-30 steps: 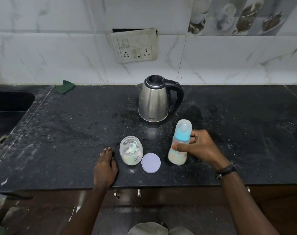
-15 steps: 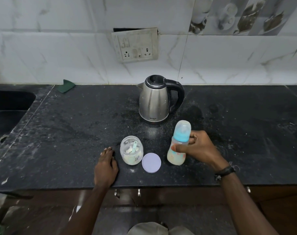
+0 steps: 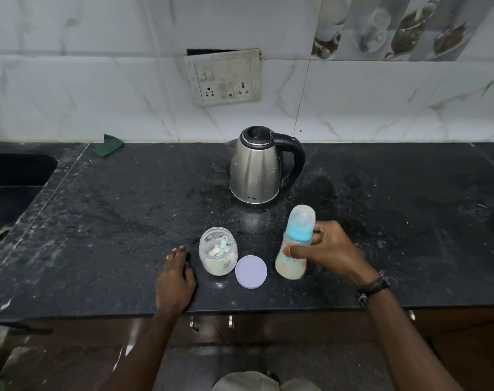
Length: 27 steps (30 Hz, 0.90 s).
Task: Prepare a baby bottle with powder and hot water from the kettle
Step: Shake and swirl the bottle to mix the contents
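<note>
- The right hand (image 3: 329, 249) curls round the baby bottle (image 3: 293, 244) near the countertop's (image 3: 99, 221) front edge; the bottle's long axis tilts, capped teat toward the back wall (milky liquid inside).
- The left hand (image 3: 175, 277) rests flat, fingers relaxed, beside the open powder jar (image 3: 218, 251).
- The lilac lid (image 3: 250, 271) lies between jar and bottle.
- The kettle (image 3: 257, 167) stands behind, spout pointing left.

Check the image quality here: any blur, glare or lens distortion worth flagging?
Head view: the baby bottle is slightly motion-blurred in the right hand; the kettle stays sharp with soft highlights; wide-angle bending curves the countertop edges; lighting is dim and even.
</note>
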Available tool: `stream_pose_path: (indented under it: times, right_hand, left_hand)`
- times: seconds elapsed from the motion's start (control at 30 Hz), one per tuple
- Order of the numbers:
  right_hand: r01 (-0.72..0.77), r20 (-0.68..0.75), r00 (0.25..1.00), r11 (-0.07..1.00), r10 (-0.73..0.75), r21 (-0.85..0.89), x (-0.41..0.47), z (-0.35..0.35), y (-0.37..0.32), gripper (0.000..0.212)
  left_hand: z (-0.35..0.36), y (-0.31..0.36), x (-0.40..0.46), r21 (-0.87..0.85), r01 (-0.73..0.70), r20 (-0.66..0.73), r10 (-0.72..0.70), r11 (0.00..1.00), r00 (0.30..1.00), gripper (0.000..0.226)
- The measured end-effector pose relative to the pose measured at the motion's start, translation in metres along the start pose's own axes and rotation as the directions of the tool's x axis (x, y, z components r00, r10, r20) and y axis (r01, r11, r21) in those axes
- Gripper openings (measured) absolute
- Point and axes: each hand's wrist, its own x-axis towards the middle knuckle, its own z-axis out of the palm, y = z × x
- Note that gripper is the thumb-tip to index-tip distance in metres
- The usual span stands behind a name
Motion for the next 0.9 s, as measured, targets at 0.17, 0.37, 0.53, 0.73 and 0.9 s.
stream_pose_path:
  times: [0.17, 0.37, 0.53, 0.73, 0.9]
  right_hand:
    - [-0.037, -0.059, 0.998, 0.995, 0.032, -0.096, 0.001, -0.002, 0.0, 0.046]
    - [-0.023, -0.093, 0.995, 0.999, 0.027, 0.036, 0.005, -0.002, 0.001, 0.036]
    - [-0.004, -0.038, 0.999, 0.991, 0.009, 0.134, 0.002, 0.006, -0.002, 0.031]
    - [-0.128, -0.062, 0.991, 0.988, 0.123, -0.091, 0.004, 0.001, 0.002, 0.042]
    - [-0.111, 0.018, 0.994, 0.983, 0.109, 0.146, 0.004, -0.01, 0.003, 0.027]
  left_hand:
    - [0.001, -0.001, -0.002, 0.009, 0.008, -0.006, -0.008, 1.0, 1.0, 0.037]
    - [0.003, -0.003, -0.002, 0.01, 0.005, -0.011, -0.005, 1.0, 1.0, 0.035]
    - [0.003, -0.004, -0.002, 0.009, 0.006, -0.007, -0.006, 1.0, 1.0, 0.04]
    - [0.002, -0.003, -0.002, 0.003, 0.004, -0.015, -0.004, 1.0, 1.0, 0.038]
    - [0.003, -0.003, -0.001, 0.009, 0.007, -0.004, -0.007, 1.0, 1.0, 0.039]
